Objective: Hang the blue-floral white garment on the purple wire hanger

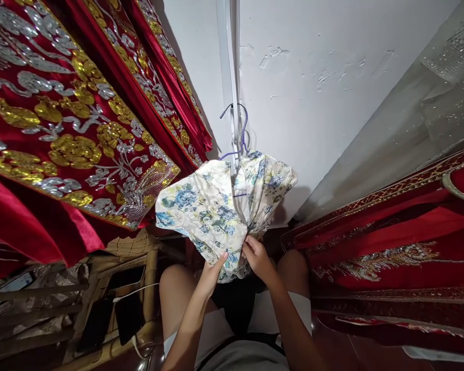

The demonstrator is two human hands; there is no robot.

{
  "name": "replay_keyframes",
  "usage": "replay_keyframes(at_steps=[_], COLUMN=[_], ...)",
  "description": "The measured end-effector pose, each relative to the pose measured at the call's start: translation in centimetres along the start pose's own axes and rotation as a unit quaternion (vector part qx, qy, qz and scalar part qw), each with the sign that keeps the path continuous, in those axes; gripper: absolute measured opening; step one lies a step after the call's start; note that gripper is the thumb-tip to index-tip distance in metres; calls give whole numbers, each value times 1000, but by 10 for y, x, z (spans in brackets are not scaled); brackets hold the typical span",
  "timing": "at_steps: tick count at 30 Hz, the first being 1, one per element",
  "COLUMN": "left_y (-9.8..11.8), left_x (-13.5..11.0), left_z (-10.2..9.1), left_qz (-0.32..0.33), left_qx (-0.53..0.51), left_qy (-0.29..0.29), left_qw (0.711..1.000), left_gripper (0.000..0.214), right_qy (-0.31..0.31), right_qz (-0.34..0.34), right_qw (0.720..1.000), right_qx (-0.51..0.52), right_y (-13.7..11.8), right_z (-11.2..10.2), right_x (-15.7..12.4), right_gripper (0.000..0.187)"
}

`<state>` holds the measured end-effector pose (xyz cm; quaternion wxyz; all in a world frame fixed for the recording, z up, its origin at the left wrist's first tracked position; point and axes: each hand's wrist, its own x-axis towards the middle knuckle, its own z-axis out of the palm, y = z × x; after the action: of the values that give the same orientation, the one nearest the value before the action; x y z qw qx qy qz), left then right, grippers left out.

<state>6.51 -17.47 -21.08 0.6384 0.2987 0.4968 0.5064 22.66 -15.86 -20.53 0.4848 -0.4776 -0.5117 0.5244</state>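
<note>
A white sleeveless top (212, 206) with blue and green flowers hangs in front of me on a purple hanger (244, 126). Low on the garment's left side, my left hand (213, 268) grips the cloth, thumb on top and the other fingers hidden behind it. My right hand (257, 257) pinches the front edge of the same top, near the bottom of its neck opening. Folds of cloth gather around that pinch.
Red garments with gold and silver embroidery (77, 113) hang at left; more red beaded cloth (390, 247) is at right. A pale strap (228, 56) runs down the white wall (313, 113) to the hanger. Dark phones (129, 317) and a white cable lie on a bamboo seat (152, 268).
</note>
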Motion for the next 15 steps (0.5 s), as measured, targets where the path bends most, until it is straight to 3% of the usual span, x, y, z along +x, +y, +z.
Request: replay_keyframes(at_steps=[5,11,15], left_y=[-11,-13,-13], left_x=[-6,-14,-5], left_z=[3,5,-4], left_qz=[-5,2,-1], left_qx=[-20,-28,-9], left_qy=[18,26,122], left_qw=[1000,999,993], left_gripper=[73,72,56], right_qy=[47,24,56], right_qz=[18,5,68], right_qw=[999,999,996], right_qx=[-14,-21,5], right_y=[-12,-23,-27], right_z=[4,15,11], right_x=[-3,-4,-5], right_gripper=[15,22,23])
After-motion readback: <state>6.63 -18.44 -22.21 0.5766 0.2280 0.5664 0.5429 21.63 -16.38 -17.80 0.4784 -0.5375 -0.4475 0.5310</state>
